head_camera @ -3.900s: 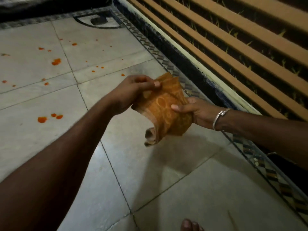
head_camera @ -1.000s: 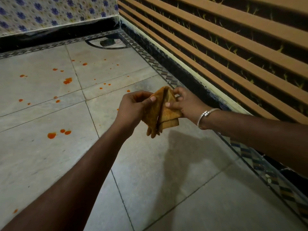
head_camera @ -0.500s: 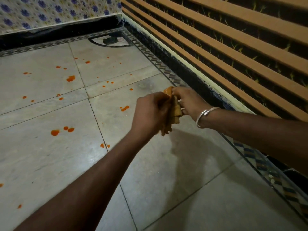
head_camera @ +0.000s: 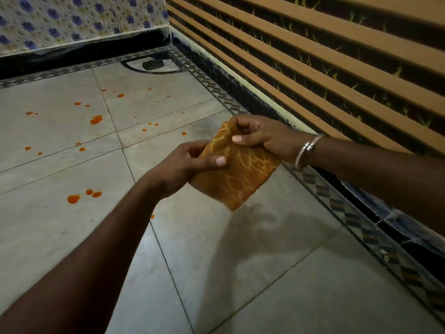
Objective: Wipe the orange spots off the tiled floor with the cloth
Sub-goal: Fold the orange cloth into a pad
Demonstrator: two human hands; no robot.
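An orange patterned cloth [head_camera: 237, 175], folded into a flat rectangle, is held in the air above the grey tiled floor [head_camera: 240, 261]. My left hand [head_camera: 187, 165] pinches its left edge with the thumb on top. My right hand [head_camera: 262, 138], a silver bangle on the wrist, grips its upper corner. Orange spots lie on the floor to the left: a cluster of three [head_camera: 83, 195], a larger blot [head_camera: 95, 119], and several small drops farther back [head_camera: 120, 95]. One small spot [head_camera: 152, 216] shows beside my left forearm.
A striped brown and dark wall [head_camera: 337, 56] runs along the right, with a patterned floor border [head_camera: 356, 220] at its foot. A blue-flowered tiled wall [head_camera: 72, 20] closes the far side. A dark floor drain [head_camera: 153, 65] sits in the far corner.
The cloth, earlier loose and then bunched narrowly between both hands, is now spread as a flat folded rectangle. My hands have moved slightly apart; the view has shifted a little.
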